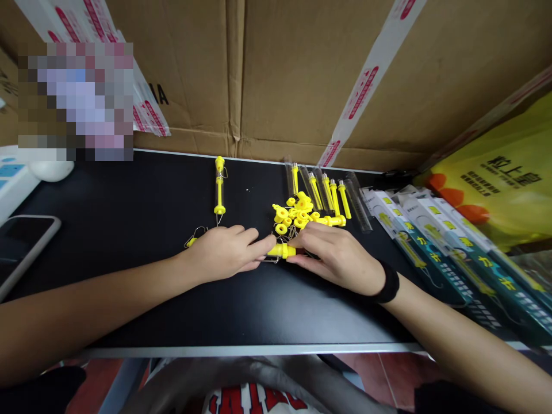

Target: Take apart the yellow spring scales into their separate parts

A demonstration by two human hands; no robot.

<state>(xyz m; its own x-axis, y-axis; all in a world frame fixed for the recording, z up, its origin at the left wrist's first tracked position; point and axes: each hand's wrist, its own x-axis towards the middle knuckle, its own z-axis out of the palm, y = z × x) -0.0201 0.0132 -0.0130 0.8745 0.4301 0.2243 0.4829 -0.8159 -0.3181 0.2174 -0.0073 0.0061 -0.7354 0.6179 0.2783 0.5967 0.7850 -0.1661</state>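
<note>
My left hand (224,253) and my right hand (338,257) meet at the middle of the black table (129,230). Both pinch one small yellow plastic piece (281,250) with a thin wire clip at its left end. A pile of small yellow rings and caps (295,213) lies just behind my fingers. Behind the pile stand several clear tubes with yellow plungers (328,192). One assembled yellow tube piece (219,187) lies alone to the left, and a small wire clip (194,237) rests by my left wrist.
Cardboard boxes (276,75) wall the back of the table. Several packaged cards (435,241) lie in a row on the right, with a yellow bag (504,178) behind them. A phone (23,241) and a white power strip (12,178) sit at the left edge.
</note>
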